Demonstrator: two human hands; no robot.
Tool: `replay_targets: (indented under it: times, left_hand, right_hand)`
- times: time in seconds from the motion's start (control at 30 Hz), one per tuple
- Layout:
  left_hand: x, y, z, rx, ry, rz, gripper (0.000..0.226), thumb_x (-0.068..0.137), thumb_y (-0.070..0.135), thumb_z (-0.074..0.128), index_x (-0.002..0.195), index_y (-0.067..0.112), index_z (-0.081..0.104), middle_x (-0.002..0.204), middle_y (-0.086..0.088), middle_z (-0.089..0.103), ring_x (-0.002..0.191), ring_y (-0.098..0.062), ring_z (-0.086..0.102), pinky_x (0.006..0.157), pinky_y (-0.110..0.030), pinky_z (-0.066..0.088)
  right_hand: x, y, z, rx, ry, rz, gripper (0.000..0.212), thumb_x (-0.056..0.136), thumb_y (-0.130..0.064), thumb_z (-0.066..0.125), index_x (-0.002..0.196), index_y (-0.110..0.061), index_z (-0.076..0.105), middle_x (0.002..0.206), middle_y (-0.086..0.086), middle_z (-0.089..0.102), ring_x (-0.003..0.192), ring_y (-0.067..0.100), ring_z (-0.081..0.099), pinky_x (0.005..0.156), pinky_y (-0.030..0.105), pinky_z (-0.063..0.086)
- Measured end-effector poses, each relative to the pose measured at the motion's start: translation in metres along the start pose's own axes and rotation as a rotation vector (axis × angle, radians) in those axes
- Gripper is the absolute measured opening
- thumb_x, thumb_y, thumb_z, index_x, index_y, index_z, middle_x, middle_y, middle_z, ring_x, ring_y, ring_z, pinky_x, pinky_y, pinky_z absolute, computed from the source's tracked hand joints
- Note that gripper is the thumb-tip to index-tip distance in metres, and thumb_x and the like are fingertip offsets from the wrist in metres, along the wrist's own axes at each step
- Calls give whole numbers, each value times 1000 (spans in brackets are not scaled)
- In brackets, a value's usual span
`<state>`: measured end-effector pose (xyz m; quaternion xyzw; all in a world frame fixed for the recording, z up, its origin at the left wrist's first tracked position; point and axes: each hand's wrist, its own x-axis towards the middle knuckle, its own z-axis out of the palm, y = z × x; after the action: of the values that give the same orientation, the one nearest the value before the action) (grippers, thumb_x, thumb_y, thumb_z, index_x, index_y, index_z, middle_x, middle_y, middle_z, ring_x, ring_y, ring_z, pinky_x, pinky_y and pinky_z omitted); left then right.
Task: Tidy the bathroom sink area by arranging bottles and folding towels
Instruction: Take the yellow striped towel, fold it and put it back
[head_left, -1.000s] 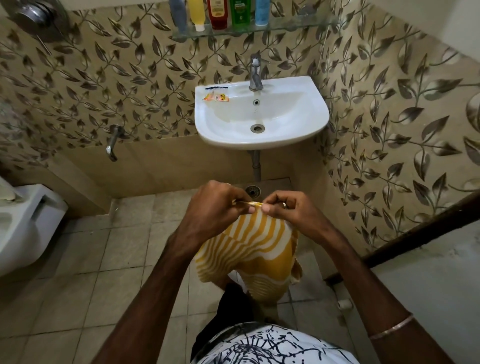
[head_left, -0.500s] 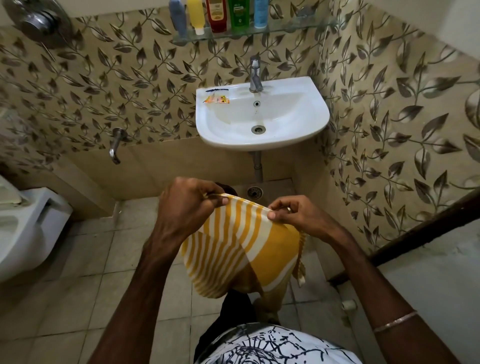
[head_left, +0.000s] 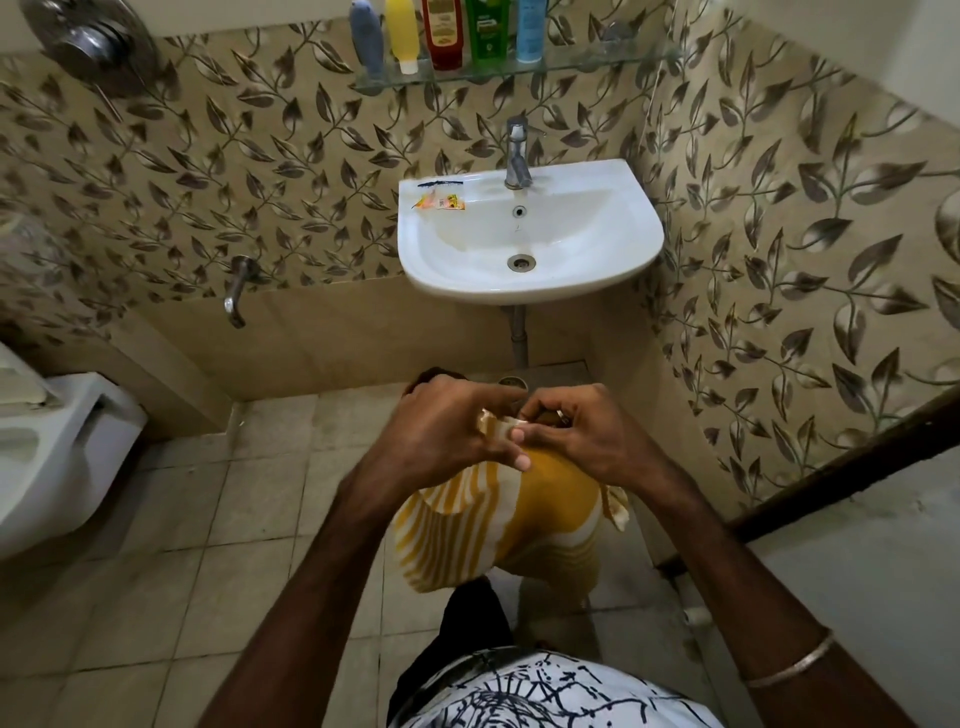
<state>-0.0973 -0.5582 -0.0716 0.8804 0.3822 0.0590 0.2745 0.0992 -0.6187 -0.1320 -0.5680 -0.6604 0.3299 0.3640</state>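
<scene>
A yellow and white striped towel hangs folded below my two hands, in front of my body. My left hand pinches its top edge from the left. Close beside it, my right hand grips the same edge, the fingers of the two hands almost touching. The white sink is mounted on the wall ahead, above my hands. Several bottles stand in a row on a glass shelf over the tap.
A small orange sachet lies on the sink's left rim. A white toilet sits at the left. A wall tap sticks out low on the left wall. A dark door frame runs along the right.
My hands held the towel's top edge spread apart half a second ago; now they have come together again, doubling the towel over.
</scene>
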Motion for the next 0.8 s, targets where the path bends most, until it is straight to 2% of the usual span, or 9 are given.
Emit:
replay_targets:
  times: [0.13,0.27,0.4,0.57,0.7,0.8]
  left_hand:
    - [5,-6,4,23,123,64,37,75,52,78,104,30,76,96,9,77,84,-3,68,71,-34,58]
    - [4,-4,2,102,214,129,18,80,39,78,93,27,79,87,7,76,73,-2,62,62,-25,49]
    - [-1,-10,-2,136,290,154,13,81,41,77,89,30,78,83,7,75,74,-10,67,61,-32,55]
    - [-7,-15,-7,164,334,161,13,81,40,77,89,29,78,80,5,74,70,-13,67,59,-36,56]
    - [-11,-23,-15,188,368,122,14,83,40,75,90,28,79,80,4,74,69,-13,66,58,-35,56]
    - [-15,-27,-22,201,386,88,14,83,37,76,91,26,79,80,2,75,67,-13,64,57,-29,52]
  right_hand:
    - [-1,1,-3,49,-14,34,15,90,-35,70,99,-24,75,95,-9,72,90,6,67,79,40,58]
    - [-2,5,-6,136,-82,129,17,98,-35,57,99,-30,73,97,-6,71,91,10,66,81,39,57]
    - [0,17,-8,87,-196,231,13,96,-25,63,102,-29,73,103,-9,70,100,7,65,92,42,55]
    - [5,22,-7,8,-185,278,11,95,-31,64,98,-26,74,99,-11,69,100,9,63,94,47,54]
    - [0,17,-10,90,-169,248,22,93,-48,56,92,-32,71,92,-11,69,89,5,65,83,38,55]
    - [-4,12,-18,124,-196,230,30,82,-50,65,100,-28,72,100,-10,71,92,1,66,80,26,54]
